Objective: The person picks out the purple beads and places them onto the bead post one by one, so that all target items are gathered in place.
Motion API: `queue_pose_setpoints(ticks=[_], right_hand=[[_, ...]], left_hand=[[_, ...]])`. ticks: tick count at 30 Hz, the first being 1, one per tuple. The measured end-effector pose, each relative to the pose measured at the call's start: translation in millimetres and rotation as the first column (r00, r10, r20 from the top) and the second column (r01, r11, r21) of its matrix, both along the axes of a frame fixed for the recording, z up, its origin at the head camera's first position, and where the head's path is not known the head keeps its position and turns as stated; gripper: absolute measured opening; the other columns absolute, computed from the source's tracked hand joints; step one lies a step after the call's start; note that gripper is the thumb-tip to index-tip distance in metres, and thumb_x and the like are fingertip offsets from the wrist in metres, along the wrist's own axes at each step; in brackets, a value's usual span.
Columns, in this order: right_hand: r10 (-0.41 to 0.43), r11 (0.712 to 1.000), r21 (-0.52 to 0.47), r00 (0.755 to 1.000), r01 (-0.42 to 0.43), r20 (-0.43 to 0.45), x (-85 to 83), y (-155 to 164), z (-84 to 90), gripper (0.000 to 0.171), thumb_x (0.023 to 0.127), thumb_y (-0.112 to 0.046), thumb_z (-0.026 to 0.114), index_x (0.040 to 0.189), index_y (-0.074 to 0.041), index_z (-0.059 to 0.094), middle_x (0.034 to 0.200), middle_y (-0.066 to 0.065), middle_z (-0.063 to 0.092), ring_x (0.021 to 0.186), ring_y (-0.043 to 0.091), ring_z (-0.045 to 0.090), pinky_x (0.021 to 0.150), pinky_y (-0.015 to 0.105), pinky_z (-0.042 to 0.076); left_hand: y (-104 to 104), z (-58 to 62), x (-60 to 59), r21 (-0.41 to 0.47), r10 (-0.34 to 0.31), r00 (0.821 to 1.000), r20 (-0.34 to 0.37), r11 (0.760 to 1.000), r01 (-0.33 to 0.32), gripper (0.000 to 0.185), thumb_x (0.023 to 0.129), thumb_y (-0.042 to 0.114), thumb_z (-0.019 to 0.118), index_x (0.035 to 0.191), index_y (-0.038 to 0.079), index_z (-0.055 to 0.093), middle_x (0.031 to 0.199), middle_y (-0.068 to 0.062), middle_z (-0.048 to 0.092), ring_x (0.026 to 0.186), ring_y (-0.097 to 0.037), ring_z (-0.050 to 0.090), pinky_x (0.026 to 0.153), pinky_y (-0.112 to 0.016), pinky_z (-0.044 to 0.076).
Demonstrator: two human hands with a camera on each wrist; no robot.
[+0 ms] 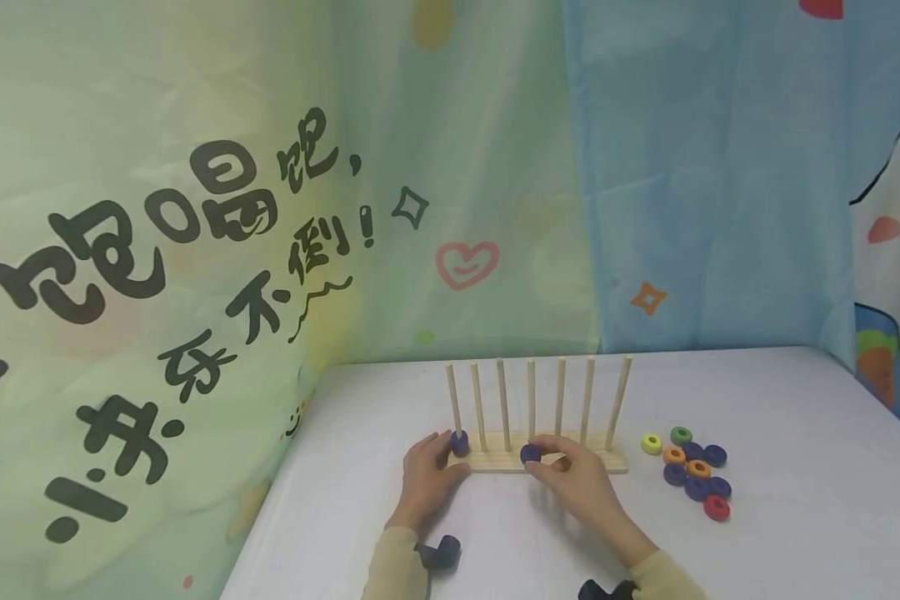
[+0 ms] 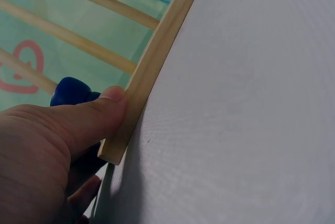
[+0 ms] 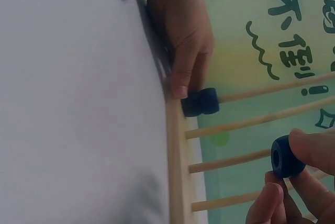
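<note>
Left hand (image 1: 426,477) grips the left end of the peg rack (image 1: 495,461), beside two blue beads (image 3: 200,102) on its leftmost peg; right hand (image 1: 576,482) pinches a blue ring (image 1: 530,454) between thumb and fingers at the rack's middle; loose rings (image 1: 697,488) lie right of the rack.

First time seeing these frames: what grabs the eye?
Probably the big dark lettering across the backdrop on the left of the head view. Next, the seven-peg wooden rack at the table's far middle, its left end gripped by the left hand while the right hand pinches a blue ring. Then the colourful loose rings right of it.
</note>
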State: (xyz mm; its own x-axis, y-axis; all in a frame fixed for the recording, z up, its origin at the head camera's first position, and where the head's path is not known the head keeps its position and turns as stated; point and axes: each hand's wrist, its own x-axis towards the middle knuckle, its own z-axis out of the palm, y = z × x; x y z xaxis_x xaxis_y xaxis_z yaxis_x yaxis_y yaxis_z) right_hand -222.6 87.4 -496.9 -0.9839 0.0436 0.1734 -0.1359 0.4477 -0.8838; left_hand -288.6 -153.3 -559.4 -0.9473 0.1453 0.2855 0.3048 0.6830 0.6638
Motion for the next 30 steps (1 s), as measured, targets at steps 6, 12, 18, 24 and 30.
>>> queue_pose_setpoints(ticks=[6,12,18,24,30], right_hand=[[0.001,1.0,0.017,0.999,-0.001,-0.033,-5.6,-1.7,14.7,0.034,0.074,-0.026,0.073,0.106,-0.019,0.063,0.097,-0.002,0.064,0.059,0.012,0.052,0.045,0.023,0.042],[0.004,1.0,0.026,0.998,-0.002,-0.068,-9.1,-4.6,23.4,0.035,0.075,-0.03,0.072,0.107,-0.02,0.062,0.096,-0.004,0.063,0.058,0.012,0.051,0.043,0.023,0.041],[0.01,0.999,0.043,0.994,-0.006,-0.105,-11.2,-7.0,33.5,0.031,0.076,-0.029,0.072,0.105,-0.021,0.063,0.097,-0.004,0.064,0.058,0.012,0.052,0.042,0.024,0.042],[0.015,1.0,0.025,0.991,-0.011,-0.133,-11.3,-10.0,41.2,0.031,0.077,-0.025,0.071,0.106,-0.017,0.063,0.098,-0.001,0.063,0.061,0.013,0.054,0.044,0.026,0.044],[0.037,0.999,0.016,0.992,-0.035,-0.122,-11.2,-11.6,50.7,0.031,0.079,-0.025,0.069,0.109,-0.019,0.061,0.101,-0.002,0.063,0.062,0.013,0.054,0.046,0.023,0.045]], left_hand=[[-0.7,-0.4,0.7,-0.003,-0.009,1.0,-0.018,1.0,0.009,0.055,0.072,0.034,0.073,0.122,0.019,0.057,0.123,-0.003,0.058,0.119,-0.028,0.046,0.102,-0.05,0.027],[-1.0,0.8,1.4,0.006,-0.01,1.0,-0.018,1.0,0.01,0.055,0.072,0.033,0.073,0.122,0.017,0.057,0.123,-0.003,0.058,0.119,-0.028,0.046,0.102,-0.049,0.027],[0.0,1.1,1.1,0.004,-0.01,1.0,-0.011,1.0,0.01,0.055,0.072,0.034,0.072,0.122,0.018,0.057,0.123,-0.003,0.058,0.119,-0.028,0.045,0.102,-0.05,0.027],[0.7,1.2,0.9,0.01,-0.004,1.0,0.007,1.0,0.004,0.055,0.072,0.034,0.072,0.123,0.018,0.057,0.123,-0.003,0.057,0.12,-0.028,0.045,0.102,-0.051,0.026],[0.7,0.4,1.3,0.007,0.006,1.0,0.016,1.0,-0.006,0.055,0.073,0.034,0.072,0.123,0.018,0.057,0.124,-0.003,0.057,0.12,-0.028,0.044,0.102,-0.051,0.025]])
